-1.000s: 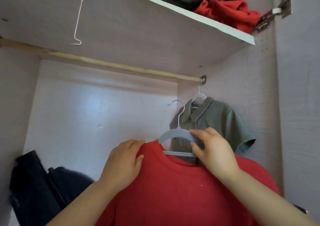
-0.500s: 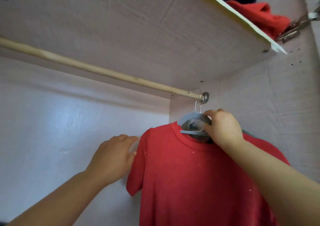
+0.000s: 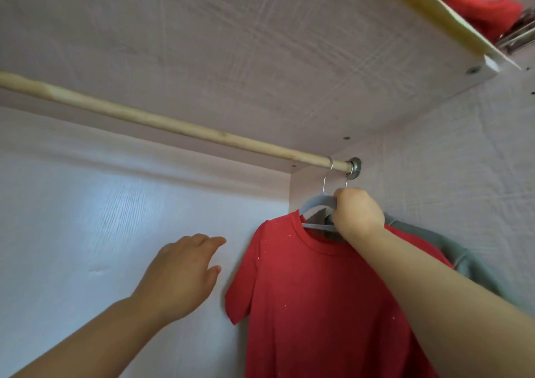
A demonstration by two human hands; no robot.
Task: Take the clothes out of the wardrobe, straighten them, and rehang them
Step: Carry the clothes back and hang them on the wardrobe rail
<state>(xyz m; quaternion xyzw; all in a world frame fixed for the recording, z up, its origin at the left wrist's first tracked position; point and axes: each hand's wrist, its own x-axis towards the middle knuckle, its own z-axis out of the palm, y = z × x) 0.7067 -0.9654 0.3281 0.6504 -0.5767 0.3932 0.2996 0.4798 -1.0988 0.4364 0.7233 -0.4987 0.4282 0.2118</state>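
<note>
One grey shirt (image 3: 454,251) behind red shirt (image 3: 318,305)

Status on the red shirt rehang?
Done: red T-shirt on its hanger, hook over the rod, beside the grey shirt. In hand: right hand grips the hanger; left hand open, off the shirt. Left: release.

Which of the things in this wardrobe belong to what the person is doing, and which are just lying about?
Part of the job: red T-shirt on its grey hanger, hooked over the wooden rail; right hand gripping the hanger; left hand, open, apart from the shirt; grey-green shirt hanging behind.

Just lying about: red cloth on the shelf above; metal hinge.
</note>
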